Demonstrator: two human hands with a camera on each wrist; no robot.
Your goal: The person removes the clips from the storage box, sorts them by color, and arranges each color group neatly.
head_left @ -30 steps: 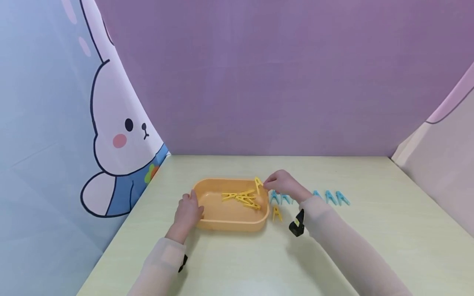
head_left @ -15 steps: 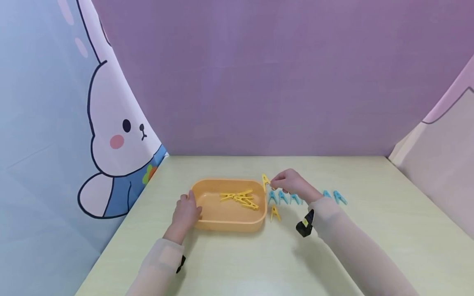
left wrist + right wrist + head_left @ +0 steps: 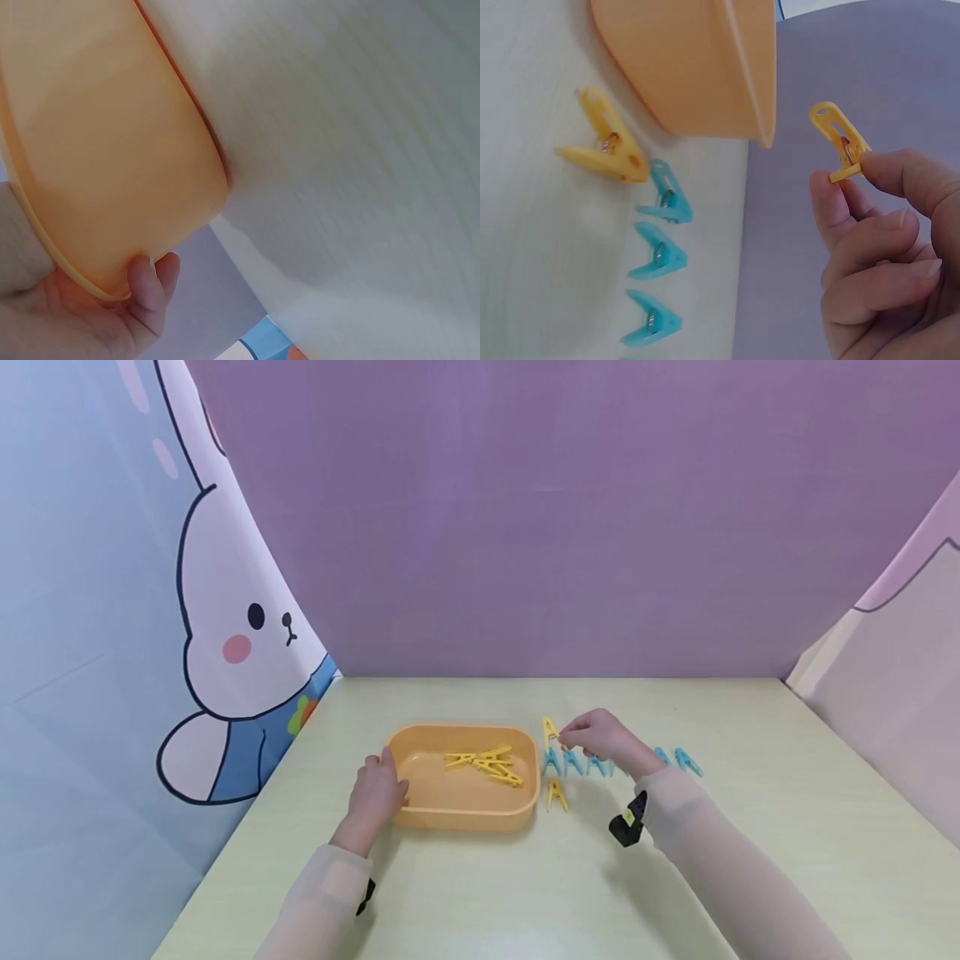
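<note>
My right hand (image 3: 600, 739) pinches a yellow clothespin (image 3: 551, 730) (image 3: 840, 142) between thumb and fingers, just right of the orange tub (image 3: 465, 814) and above a row of blue clothespins (image 3: 572, 762) (image 3: 658, 255). My left hand (image 3: 381, 792) grips the tub's left rim (image 3: 90, 274), thumb over the edge. Several yellow clothespins (image 3: 486, 762) lie inside the tub. One more yellow clothespin (image 3: 556, 794) (image 3: 607, 146) lies on the table beside the tub's right wall.
More blue clothespins (image 3: 681, 761) lie right of my right hand on the pale table (image 3: 525, 885). A bunny-print curtain (image 3: 225, 643) hangs at the left, a purple backdrop (image 3: 562, 510) behind.
My right hand has carried the yellow clothespin from over the tub's right rim out to the right, over the blue row. The left hand has stayed on the tub.
</note>
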